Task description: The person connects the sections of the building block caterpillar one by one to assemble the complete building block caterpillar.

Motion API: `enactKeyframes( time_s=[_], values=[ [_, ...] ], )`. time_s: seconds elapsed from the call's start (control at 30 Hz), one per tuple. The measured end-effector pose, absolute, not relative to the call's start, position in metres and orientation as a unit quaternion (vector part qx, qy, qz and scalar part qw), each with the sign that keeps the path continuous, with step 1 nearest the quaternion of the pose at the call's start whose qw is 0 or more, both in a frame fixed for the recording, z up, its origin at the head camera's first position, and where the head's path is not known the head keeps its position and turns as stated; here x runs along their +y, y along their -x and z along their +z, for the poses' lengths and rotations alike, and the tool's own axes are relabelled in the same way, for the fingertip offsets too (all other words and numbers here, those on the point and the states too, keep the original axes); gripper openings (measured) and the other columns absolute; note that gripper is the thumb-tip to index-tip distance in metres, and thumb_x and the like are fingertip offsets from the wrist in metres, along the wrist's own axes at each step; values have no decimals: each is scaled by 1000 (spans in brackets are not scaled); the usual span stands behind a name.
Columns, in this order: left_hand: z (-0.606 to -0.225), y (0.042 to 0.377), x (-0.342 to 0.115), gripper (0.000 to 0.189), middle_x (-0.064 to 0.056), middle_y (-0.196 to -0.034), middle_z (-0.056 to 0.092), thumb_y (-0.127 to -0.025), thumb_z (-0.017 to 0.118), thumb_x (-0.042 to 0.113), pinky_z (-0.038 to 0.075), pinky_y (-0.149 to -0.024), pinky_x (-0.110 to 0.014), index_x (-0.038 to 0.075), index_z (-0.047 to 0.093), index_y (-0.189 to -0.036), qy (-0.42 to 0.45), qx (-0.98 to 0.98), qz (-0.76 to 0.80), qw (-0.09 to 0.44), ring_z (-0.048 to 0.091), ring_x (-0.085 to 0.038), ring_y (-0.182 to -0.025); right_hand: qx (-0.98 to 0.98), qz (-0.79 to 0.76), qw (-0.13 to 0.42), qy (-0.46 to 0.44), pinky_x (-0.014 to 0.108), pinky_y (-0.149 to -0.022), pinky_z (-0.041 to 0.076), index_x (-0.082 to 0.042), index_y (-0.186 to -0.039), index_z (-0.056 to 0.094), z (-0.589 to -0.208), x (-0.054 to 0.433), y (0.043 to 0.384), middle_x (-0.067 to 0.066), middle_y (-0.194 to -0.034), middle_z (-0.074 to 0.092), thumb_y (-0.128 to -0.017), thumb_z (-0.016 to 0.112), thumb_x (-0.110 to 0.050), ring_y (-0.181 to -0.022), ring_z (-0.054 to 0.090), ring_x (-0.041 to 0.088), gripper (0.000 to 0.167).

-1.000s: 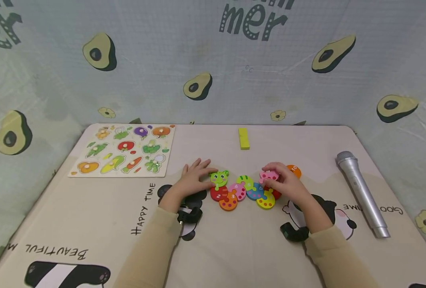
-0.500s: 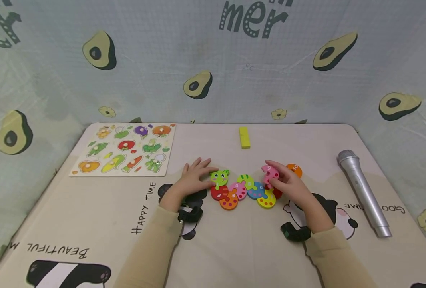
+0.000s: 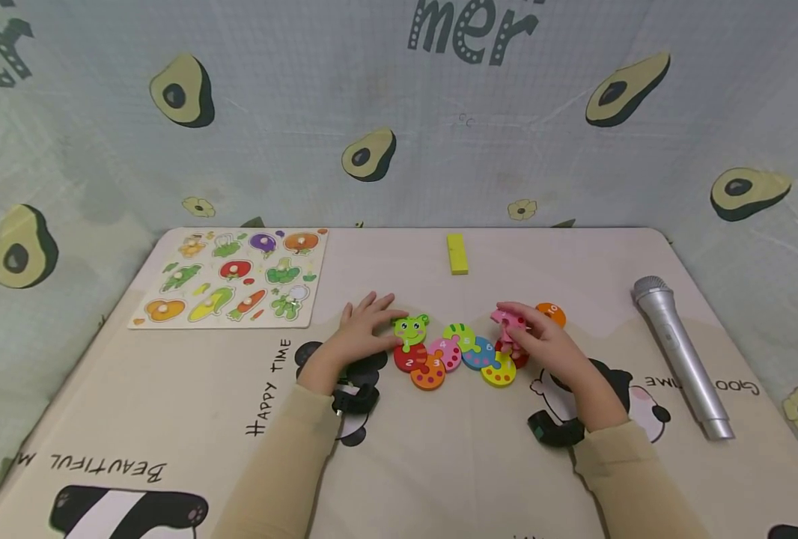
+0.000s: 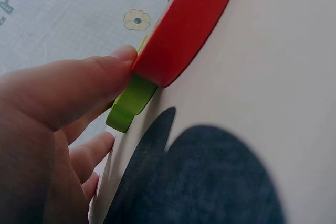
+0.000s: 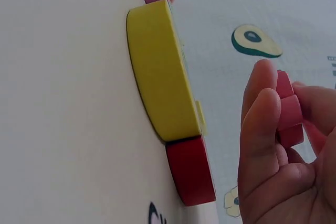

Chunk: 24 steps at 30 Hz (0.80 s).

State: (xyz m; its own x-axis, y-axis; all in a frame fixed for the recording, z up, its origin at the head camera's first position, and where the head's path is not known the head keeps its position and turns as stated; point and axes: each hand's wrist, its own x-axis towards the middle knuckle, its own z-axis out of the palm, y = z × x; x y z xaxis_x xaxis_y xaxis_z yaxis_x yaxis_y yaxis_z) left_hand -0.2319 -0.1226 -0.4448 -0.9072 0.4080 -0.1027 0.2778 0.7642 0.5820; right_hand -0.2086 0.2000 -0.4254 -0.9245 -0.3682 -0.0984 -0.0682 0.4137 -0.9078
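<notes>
A caterpillar puzzle of numbered, coloured wooden pieces lies linked in a wavy row in the head view. At its left end my left hand (image 3: 361, 337) has thumb and index finger on the edges of the green smiling caterpillar head (image 3: 410, 330); the other fingers spread out beyond. A red piece (image 4: 190, 24) joins the head. My right hand (image 3: 549, 340) pinches a pink puzzle piece (image 5: 290, 113) between thumb and fingers, raised above the row's right end. Beneath it are a yellow piece (image 5: 160, 72) and a dark red piece (image 5: 191, 171), the latter partly hidden by the hand.
An orange round piece (image 3: 551, 314) lies just beyond the right hand. A yellow block (image 3: 457, 254) sits at the back, a vegetable puzzle board (image 3: 200, 258) at the back left. A silver microphone (image 3: 683, 359) lies on the right of the printed tablecloth (image 3: 453, 464).
My right hand has lifted the pink piece off the row's right end and turned it between the fingers. The left hand has stayed at the caterpillar head.
</notes>
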Motion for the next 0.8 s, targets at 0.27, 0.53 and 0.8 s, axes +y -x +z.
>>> enactKeyframes(
  time_s=[0.27,0.53,0.8],
  values=[
    [-444,232,-122,51,-4,-151,24,-81,60,41,-6,-108,-59,25,51,-129,-186,932,291,109,4,-29,-141,840,-506,152,125,23,-73,51,-18,-139,34,-429,219,214,13,-121,45,-88,58,-23,-96,48,24,56],
    [-441,230,-121,51,-5,-150,24,-82,60,40,-5,-107,-60,23,51,-129,-191,932,290,107,5,-31,-141,840,-499,169,133,22,-75,52,-13,-140,30,-435,240,217,14,-120,45,-87,59,-20,-95,51,18,60],
    [-441,230,-122,51,-5,-150,24,-81,60,40,-5,-108,-60,23,52,-129,-189,931,292,106,5,-30,-141,854,-470,184,129,23,-75,51,-13,-140,33,-435,244,217,18,-125,43,-87,58,-26,-99,50,26,60]
  ],
)
